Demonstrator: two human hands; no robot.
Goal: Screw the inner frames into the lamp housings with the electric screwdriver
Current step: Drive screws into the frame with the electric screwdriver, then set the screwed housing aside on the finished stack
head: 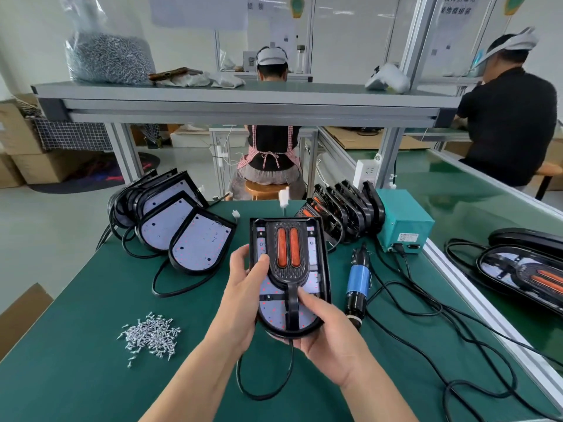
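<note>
My right hand (332, 333) cupped the lamp housing (290, 278) from below, thumb on the inner frame (288, 257); left hand (243, 287) gripped its left edge, thumb on the frame too. Housing was raised off the green counter (91, 300). Loose screws (150, 335) lay near left; electric screwdriver (359, 281) lay untouched just right. Risk: frame sat unscrewed, so tilting could shift it off its holes. More housings (182, 226) were stacked behind.
</note>
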